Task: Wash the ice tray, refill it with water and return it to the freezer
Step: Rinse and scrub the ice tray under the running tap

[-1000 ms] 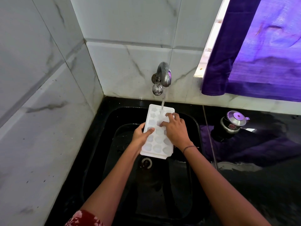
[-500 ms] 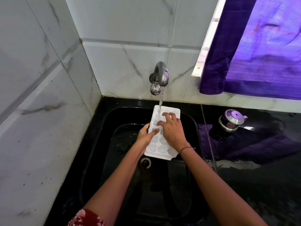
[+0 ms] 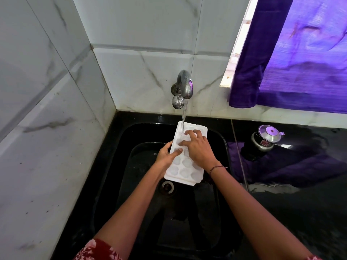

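A white ice tray (image 3: pixel 185 170) with rounded cells is held over the black sink (image 3: pixel 131 139), its far end under the running water from the steel tap (image 3: pixel 183 87). My left hand (image 3: pixel 166 156) grips the tray's left edge, thumb lying across the cells. My right hand (image 3: pixel 199 148) rests on top of the tray with spread fingers touching the cells near the far end. The water stream lands at the tray's far left corner.
The sink drain (image 3: pixel 167 187) lies below the tray. A steel pot with a lid (image 3: pixel 263 140) stands on the black counter at the right. A purple curtain (image 3: pixel 293 59) hangs over the window. Marble-tiled walls (image 3: pixel 47 119) close in the left and back.
The tray's far end has shifted right, so the stream now falls at its far left corner. My right hand's fingers have moved over the cells; my left hand keeps its grip.
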`<state>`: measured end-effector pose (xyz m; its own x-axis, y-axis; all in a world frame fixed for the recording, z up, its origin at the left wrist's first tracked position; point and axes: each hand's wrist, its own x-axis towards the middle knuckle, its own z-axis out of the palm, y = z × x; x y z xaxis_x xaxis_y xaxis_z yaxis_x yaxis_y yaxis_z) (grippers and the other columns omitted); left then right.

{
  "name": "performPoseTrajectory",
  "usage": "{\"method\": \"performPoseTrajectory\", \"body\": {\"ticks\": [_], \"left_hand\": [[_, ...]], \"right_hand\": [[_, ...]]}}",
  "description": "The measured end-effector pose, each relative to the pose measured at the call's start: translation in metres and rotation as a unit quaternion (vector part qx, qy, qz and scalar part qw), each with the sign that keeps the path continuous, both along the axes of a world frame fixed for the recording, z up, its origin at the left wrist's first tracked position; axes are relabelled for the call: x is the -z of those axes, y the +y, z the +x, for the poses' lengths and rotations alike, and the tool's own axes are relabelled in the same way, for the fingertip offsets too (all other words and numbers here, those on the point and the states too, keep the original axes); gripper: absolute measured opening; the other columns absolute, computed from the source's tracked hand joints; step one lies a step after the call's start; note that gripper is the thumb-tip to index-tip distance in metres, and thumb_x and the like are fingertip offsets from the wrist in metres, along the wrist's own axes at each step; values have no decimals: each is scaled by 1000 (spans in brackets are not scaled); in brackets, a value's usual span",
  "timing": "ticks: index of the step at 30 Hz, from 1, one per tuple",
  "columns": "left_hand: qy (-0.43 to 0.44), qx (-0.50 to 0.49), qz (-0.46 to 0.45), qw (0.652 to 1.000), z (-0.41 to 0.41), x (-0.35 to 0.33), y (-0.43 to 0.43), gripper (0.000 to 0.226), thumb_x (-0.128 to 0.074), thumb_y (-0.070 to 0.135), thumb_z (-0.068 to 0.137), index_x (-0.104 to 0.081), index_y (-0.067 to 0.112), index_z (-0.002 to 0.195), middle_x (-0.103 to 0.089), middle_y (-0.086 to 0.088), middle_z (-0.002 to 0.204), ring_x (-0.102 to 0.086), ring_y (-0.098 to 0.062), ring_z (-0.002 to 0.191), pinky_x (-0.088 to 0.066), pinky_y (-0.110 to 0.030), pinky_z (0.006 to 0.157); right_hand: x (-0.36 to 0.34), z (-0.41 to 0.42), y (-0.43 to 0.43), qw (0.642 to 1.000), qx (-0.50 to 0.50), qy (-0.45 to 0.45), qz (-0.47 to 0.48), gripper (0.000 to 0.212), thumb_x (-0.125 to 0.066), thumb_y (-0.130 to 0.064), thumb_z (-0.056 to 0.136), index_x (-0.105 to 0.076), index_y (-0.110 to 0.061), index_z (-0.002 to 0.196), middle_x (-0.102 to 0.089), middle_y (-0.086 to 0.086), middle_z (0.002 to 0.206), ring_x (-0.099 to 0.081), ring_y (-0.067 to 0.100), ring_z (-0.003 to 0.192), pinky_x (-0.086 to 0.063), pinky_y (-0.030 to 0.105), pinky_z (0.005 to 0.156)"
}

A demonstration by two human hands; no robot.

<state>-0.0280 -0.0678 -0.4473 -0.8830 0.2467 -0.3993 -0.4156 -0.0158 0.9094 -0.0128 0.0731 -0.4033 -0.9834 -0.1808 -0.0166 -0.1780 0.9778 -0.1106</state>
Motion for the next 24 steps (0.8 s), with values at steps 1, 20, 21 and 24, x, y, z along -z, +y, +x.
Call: {"method": "performPoseTrajectory", "body": {"ticks": [1, 20, 21, 24], "left_hand": [[-1, 2, -6, 1000, 1, -1, -1, 45, -70, 20, 84, -56, 20, 126, -68, -10, 109, -67, -23, 92, -56, -35, 78], [277, 97, -453, 842, 2, -6, -33, 45, -48, 30, 95, -39, 34, 139, -69, -4, 96, -65, -23, 86, -48, -30, 69], [286, 94, -463, 834, 3, -5, -35, 45, -47, 29, 95, -38, 33, 139, -68, -5, 95, -65, -23, 85, -47, -30, 68], [275, 77, -450, 846, 6, 3, -42, 45, -48, 30, 94, -39, 33, 138, -68, -3, 94, -65, -23, 83, -52, -34, 69]], "right_hand": [[0, -1, -1, 1000, 2, 5, 7, 37, -45, -19, 95, -55, -29, 130, -32, 4, 146, -23, 28, 136, -31, 40, 105], [36, 4, -24, 993, 15, -69, -93, 34, -51, -6, 91, -55, -12, 124, -53, 7, 121, -52, 22, 111, -51, 31, 83], [38, 4, -25, 992, 25, -70, -104, 33, -50, -7, 92, -56, -11, 124, -55, 7, 120, -53, 22, 110, -50, 31, 85], [41, 3, -23, 988, 58, -74, -126, 30, -47, -8, 93, -60, -8, 120, -57, 9, 116, -58, 23, 103, -48, 29, 87]]}}
